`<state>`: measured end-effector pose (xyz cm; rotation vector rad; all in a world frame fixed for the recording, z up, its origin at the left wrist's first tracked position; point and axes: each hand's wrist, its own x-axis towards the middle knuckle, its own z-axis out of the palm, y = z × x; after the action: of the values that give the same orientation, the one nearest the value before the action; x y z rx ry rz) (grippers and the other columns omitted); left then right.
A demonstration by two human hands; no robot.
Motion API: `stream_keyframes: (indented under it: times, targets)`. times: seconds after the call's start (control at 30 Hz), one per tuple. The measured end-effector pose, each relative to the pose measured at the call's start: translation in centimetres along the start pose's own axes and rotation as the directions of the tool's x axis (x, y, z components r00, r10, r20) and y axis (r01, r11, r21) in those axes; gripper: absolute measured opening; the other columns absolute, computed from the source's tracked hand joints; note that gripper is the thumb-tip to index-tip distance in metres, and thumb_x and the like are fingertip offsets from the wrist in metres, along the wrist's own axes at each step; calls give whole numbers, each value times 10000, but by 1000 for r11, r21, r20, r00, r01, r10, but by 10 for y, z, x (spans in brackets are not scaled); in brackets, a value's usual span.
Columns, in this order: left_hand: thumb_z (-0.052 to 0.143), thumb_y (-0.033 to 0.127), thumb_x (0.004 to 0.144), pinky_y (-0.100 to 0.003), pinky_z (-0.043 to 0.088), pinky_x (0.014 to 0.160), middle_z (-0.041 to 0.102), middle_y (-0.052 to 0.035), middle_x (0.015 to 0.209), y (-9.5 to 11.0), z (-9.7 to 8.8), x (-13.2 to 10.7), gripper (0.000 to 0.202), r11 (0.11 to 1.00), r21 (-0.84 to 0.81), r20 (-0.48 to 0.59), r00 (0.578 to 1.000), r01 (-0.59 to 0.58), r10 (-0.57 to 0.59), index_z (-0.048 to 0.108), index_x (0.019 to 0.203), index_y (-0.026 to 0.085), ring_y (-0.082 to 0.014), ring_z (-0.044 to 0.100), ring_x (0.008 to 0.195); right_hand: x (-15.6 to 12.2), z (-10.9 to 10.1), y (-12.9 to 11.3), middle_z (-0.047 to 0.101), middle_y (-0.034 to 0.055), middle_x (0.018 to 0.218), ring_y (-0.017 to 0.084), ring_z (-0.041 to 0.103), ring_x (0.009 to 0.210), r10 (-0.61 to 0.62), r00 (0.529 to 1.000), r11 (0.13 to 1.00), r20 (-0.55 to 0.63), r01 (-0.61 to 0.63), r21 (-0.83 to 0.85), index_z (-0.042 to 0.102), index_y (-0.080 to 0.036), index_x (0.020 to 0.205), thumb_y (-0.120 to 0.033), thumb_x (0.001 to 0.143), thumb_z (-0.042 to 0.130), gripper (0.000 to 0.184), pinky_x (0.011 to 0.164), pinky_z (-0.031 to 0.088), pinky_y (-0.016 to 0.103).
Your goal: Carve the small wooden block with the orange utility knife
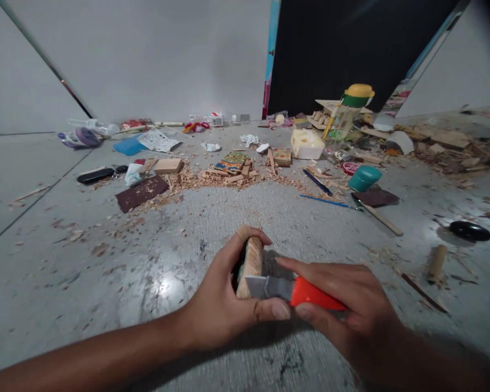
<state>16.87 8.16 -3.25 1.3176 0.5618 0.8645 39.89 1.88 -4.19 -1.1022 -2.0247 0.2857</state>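
Observation:
My left hand [228, 299] is wrapped round a small wooden block [253, 261] with pale grain on its edge; a darker face is mostly hidden by my fingers. In my right hand [351, 305] I grip a utility knife with a red-orange handle [312, 295]. Its flat grey blade [255, 286] lies against the near end of the block's edge. My left thumb stretches beneath the blade, close to my right thumb.
Wood shavings [204, 182] and a painted wooden piece [232, 162] lie ahead. Around them are brown sandpaper [142, 193], a blue paintbrush [330, 202], a teal container [365, 178], a yellow-and-white box [307, 144] and a yellow-capped bottle [357, 98]. A wall stands behind.

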Motion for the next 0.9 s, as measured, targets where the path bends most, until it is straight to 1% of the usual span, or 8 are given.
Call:
stream_keyframes:
  times: [0.1,0.2,0.33,0.43,0.57,0.73,0.83,0.9]
  targets:
    - [1019,516,746,-246,397,645,573,53,862,-2,0,-2,668,998,55,-58,998,-16,19,614,1199,240,-132,491,750,4,0,-5,864,47,1120,207,833,889,-71,996,995,-50,67,-77,647,-255,1509,-359,1123,625,400,767,634,330]
    - [988,547,778,-262,398,664,547,52,861,-2,-1,-2,625,991,129,-103,994,-26,39,628,1190,246,-142,475,762,9,-2,-8,843,10,983,191,798,779,-58,997,991,-54,50,-125,628,-273,1525,-329,1103,668,428,710,604,331]
    - [976,575,789,-292,439,758,585,13,985,2,-1,0,622,971,232,-165,982,-56,96,647,1212,259,-178,528,879,10,-6,-5,864,17,1121,208,834,907,-15,995,995,-95,6,-104,659,-303,1499,-308,1096,669,404,821,646,341]
    - [1009,626,723,-291,445,750,590,5,1007,4,-2,1,787,985,173,-138,990,-16,41,622,1312,275,-184,537,879,7,-8,-1,858,4,1234,206,848,994,27,998,999,-62,-29,-32,698,-319,1468,-333,1089,665,381,929,666,333]
    - [1063,613,631,-271,437,692,569,24,942,3,-4,1,947,996,27,-21,996,89,-89,582,1377,285,-162,514,800,5,-7,-1,834,-16,1317,207,838,1105,60,998,998,26,-60,16,724,-345,1450,-387,1081,678,374,993,664,338]
    - [1080,387,669,-355,537,923,618,-58,1243,4,2,-2,1004,987,-68,84,987,145,-139,542,1512,308,-242,634,1079,11,-6,-5,811,33,1347,230,829,1149,79,995,995,69,-82,54,762,-282,1421,-374,1074,674,370,985,681,332]
    - [1018,353,765,-392,520,1017,660,-70,1274,5,6,-3,925,981,-82,52,984,177,-173,544,1556,292,-247,654,1120,12,-5,-7,806,67,1344,257,827,1153,95,992,992,81,-101,76,773,-242,1412,-352,1062,669,382,964,696,347]
    - [1022,392,754,-380,518,983,696,-66,1219,4,6,-3,857,985,-40,0,986,166,-166,621,1501,266,-244,654,1067,11,-3,-8,810,73,1336,263,831,1142,105,992,990,70,-111,89,775,-243,1416,-349,1058,669,388,950,703,355]
